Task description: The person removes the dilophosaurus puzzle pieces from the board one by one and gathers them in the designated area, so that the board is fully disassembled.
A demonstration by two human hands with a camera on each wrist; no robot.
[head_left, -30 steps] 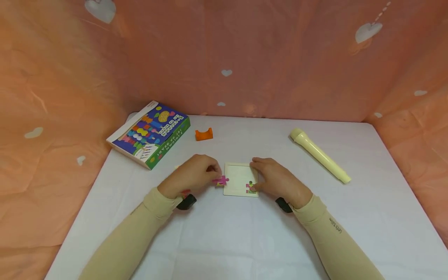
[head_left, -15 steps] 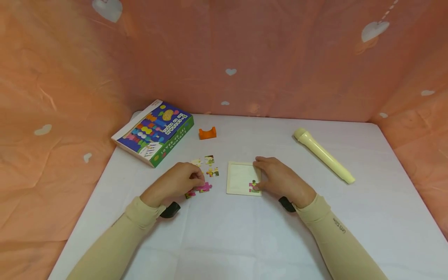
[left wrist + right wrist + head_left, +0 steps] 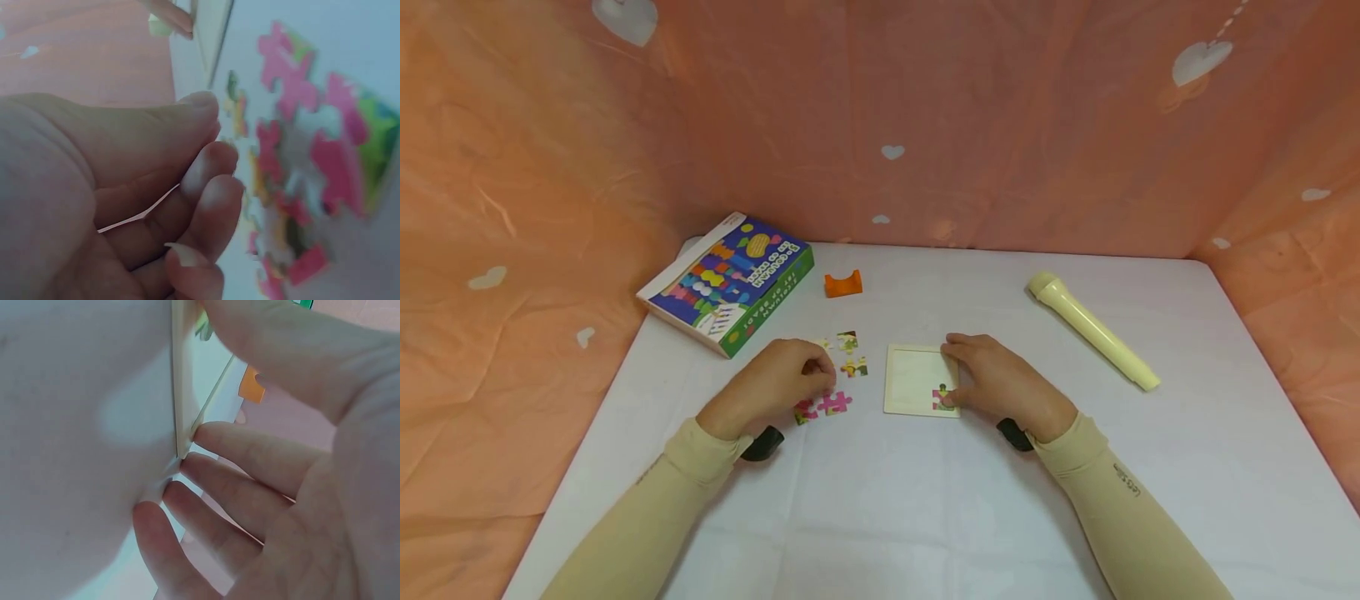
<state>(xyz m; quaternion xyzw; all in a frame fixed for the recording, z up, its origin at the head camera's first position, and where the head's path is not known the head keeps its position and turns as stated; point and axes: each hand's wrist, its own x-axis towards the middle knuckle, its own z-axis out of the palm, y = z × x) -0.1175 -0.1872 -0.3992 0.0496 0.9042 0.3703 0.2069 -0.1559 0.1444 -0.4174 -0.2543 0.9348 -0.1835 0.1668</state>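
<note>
My left hand hovers over a cluster of loose jigsaw pieces, thumb and fingertips close together, with nothing visible between them. Pink pieces lie just below its fingertips; yellow-brown pieces lie beyond, some partly hidden by the hand. The left wrist view shows the pink jigsaw pieces beside the fingers. My right hand rests at the right side of a square pale puzzle board. Its thumb lies by a pink-green piece in the board's near right corner, and its fairly straight fingers touch the far right corner.
A blue-and-green toy box sits at the back left. Right of it stands an orange curved block. A pale yellow microphone-shaped stick lies at the right. A white cloth covers the table, with an orange curtain behind.
My left hand has moved left from the board with a pink piece, which now lies among the loose pieces, released. The right hand stays at the board. The head view has shifted slightly.
</note>
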